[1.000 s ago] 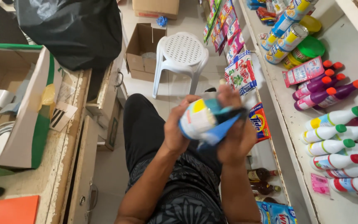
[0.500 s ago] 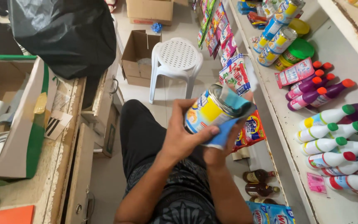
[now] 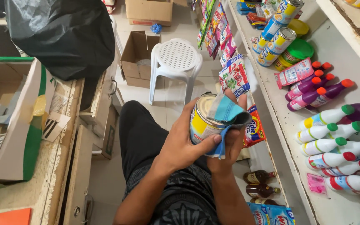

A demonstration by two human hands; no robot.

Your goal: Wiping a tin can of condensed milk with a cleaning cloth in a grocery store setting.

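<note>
At the centre of the frame, the left hand (image 3: 183, 143) is clamped around a round metal tin with a yellow, blue and white label (image 3: 203, 121), thumb crossing its lower side. The tin is held tilted, its silver end facing the upper left. The right hand (image 3: 230, 146) presses a blue cloth (image 3: 226, 118) against the tin's right side; the cloth drapes over the tin's upper edge and hangs down between both hands. The hands are together, each touching the tin or the cloth. Below them, the person's dark trousers and patterned dark shirt fill the lower centre.

On the left, a worn pale wooden counter (image 3: 42, 187) carries an open brown cardboard carton with green trim (image 3: 19, 125). An orange flat object (image 3: 5, 216) lies at the lower left corner.

On the right, a white shelf (image 3: 334, 96) holds rows of white plastic bottles with green and red caps (image 3: 334, 137) lying on their sides, with purple bottles with red caps (image 3: 313, 89) just beyond them. Dark glass bottles (image 3: 261, 183) lie on a lower shelf at the bottom right of centre.

Further up the shelf are stacked blue and yellow tins (image 3: 273, 35). Coloured sachet strips (image 3: 230, 66) hang along the shelf edge.

On the floor beyond, a white plastic stool (image 3: 176, 58) stands just beside an open brown cardboard box (image 3: 136, 56). A black plastic bag (image 3: 63, 33) occupies the upper left.
</note>
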